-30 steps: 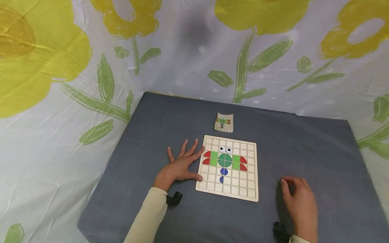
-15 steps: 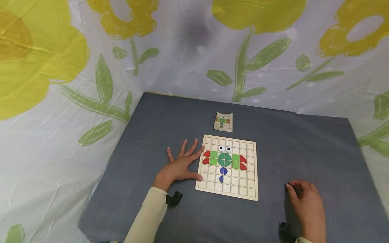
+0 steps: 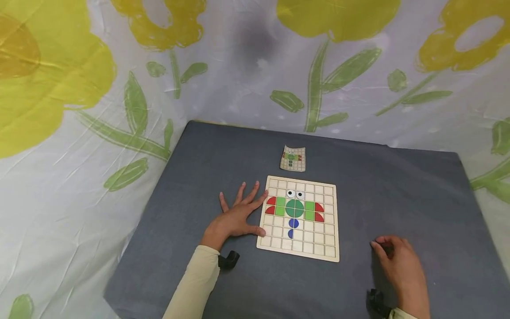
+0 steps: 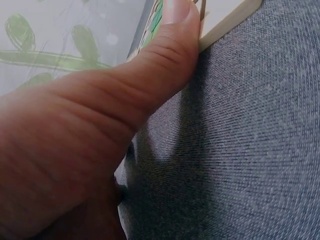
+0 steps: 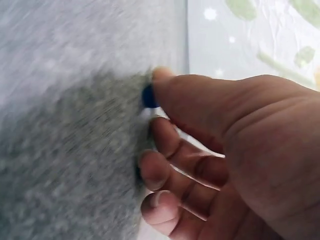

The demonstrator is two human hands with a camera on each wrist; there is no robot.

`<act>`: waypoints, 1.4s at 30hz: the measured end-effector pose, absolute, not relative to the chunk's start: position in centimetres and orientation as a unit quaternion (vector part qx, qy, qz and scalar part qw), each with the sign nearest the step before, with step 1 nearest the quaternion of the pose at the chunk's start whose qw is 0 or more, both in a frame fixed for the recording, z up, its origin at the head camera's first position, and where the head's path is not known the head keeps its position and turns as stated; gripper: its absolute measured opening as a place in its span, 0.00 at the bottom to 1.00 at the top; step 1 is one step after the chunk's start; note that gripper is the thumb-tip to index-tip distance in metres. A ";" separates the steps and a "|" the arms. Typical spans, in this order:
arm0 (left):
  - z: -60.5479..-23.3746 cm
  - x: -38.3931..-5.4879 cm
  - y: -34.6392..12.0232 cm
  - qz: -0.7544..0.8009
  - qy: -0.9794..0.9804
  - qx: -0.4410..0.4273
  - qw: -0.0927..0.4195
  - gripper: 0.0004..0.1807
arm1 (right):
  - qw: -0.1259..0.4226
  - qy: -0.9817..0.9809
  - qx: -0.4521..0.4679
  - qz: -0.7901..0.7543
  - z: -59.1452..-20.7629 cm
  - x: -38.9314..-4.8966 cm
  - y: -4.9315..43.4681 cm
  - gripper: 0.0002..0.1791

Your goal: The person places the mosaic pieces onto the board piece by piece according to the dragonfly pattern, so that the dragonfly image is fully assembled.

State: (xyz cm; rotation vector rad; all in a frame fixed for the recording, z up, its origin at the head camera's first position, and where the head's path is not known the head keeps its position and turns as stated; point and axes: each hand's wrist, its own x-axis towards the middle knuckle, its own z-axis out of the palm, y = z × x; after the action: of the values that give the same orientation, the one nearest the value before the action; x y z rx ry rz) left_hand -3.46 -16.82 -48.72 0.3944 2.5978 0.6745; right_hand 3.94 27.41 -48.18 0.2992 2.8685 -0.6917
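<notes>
A square wooden grid board [image 3: 311, 241] lies on the grey table, bearing a pattern of coloured tiles. Two eye tiles sit above a green circle [image 3: 295, 208], flanked by light green squares and red quarter shapes; below it are a blue circle [image 3: 293, 223] and a blue half-circle [image 3: 290, 233]. My left hand [image 3: 235, 219] is spread with straight fingers, thumb and index finger touching the board's left edge. To the right of the board, my right hand [image 3: 402, 266] pinches a small blue piece [image 5: 149, 96] between thumb and fingers, close over the cloth. The fingers hide part of that piece.
A small paper card [image 3: 293, 159] printed with a similar pattern lies behind the board. Dark grey cloth covers the table [image 3: 215, 155]. A curtain [image 3: 239, 88] with yellow flowers hangs beyond the table's far edge.
My right hand has shifted slightly to the right since a second ago, then a touch back left, keeping the blue piece. The left hand and the board stay put.
</notes>
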 end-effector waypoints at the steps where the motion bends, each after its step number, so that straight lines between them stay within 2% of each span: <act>1: -48.8 -3.5 -16.8 0.243 0.936 0.142 0.212 0.67 | 0.092 0.963 0.095 -0.233 -48.1 3.8 27.4 0.15; 4: -48.8 -3.6 -16.8 0.247 0.934 0.145 0.213 0.67 | 0.097 0.964 0.086 -0.233 -48.0 3.7 27.1 0.13; 6: -48.9 -3.7 -16.7 0.249 0.933 0.148 0.213 0.67 | 0.081 0.966 0.076 -0.233 -47.9 3.7 26.8 0.12; 13: -48.9 -3.8 -16.6 0.247 0.934 0.150 0.212 0.67 | -0.053 0.968 0.021 -0.242 -47.9 3.3 25.0 0.08; 17: -48.8 -3.7 -16.7 0.250 0.933 0.148 0.212 0.67 | -0.090 0.962 -0.004 -0.258 -47.6 2.7 23.3 0.07; 20: -48.8 -3.6 -16.8 0.249 0.934 0.146 0.210 0.68 | -0.081 0.958 -0.020 -0.273 -47.5 2.3 21.8 0.07; 26: -49.0 -3.5 -17.0 0.250 0.934 0.145 0.209 0.67 | -0.017 0.946 -0.047 -0.319 -47.2 1.8 18.0 0.06; 35: -49.1 -3.5 -17.1 0.251 0.934 0.150 0.204 0.67 | 0.036 0.933 -0.080 -0.350 -47.7 1.8 13.7 0.07; 42: -49.1 -3.5 -17.1 0.265 0.930 0.153 0.204 0.67 | 0.027 0.932 -0.110 -0.345 -48.0 1.7 12.6 0.07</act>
State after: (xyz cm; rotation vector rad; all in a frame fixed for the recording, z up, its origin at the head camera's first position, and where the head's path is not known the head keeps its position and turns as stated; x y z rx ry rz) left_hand -3.46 -17.13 -49.12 0.4274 2.5940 0.7405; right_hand 1.74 12.58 -48.05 -0.3409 2.8776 -1.0644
